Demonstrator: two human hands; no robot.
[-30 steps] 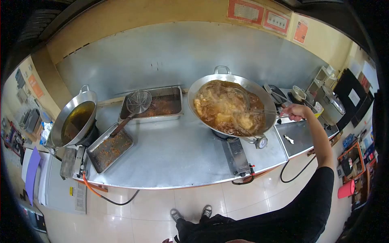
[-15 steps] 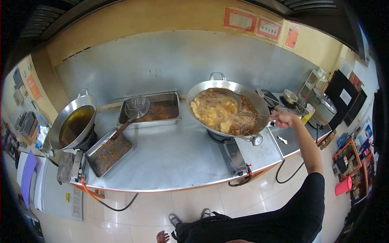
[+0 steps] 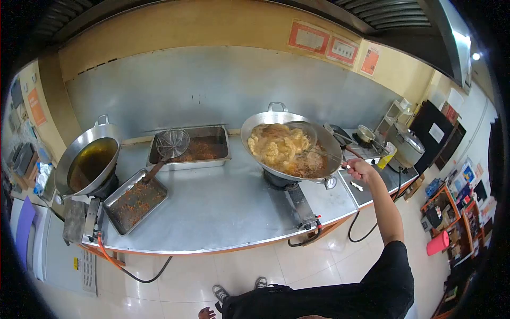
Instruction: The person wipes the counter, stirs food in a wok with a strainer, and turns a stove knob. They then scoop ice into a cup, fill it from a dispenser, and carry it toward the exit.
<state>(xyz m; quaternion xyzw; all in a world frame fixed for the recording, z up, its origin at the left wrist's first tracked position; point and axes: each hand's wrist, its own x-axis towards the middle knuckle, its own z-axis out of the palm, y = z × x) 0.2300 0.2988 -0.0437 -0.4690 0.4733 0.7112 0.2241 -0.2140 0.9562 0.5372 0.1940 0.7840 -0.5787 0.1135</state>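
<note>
My right hand [image 3: 360,169] is closed on the thin metal handle of a skimmer [image 3: 330,156] at the right rim of a large wok [image 3: 249,120]. The skimmer's head lies in the wok, partly hidden by oil and food. Golden, battered-looking pieces [image 3: 279,144] fry there in bubbling oil, with browner crumbs toward the right side. A dial thermometer [image 3: 330,182] sits by the wok's lower right rim. My left hand [image 3: 206,313] hangs low at the bottom edge, partly cut off, its fingers apart and holding nothing.
At left stands a second wok [image 3: 70,146] of oil. Beside it are a small crumb-strewn tray [image 3: 125,220] and a deep pan [image 3: 204,162] with a wire strainer [image 3: 173,142] across them. A large lidded pot [image 3: 406,146] stands right; a hose [image 3: 154,279] hangs below the counter.
The camera view has shifted, so the scene sits slightly farther left. My right hand keeps its hold on the skimmer. The fried pieces look more gathered in the wok's middle, standing higher above the oil.
</note>
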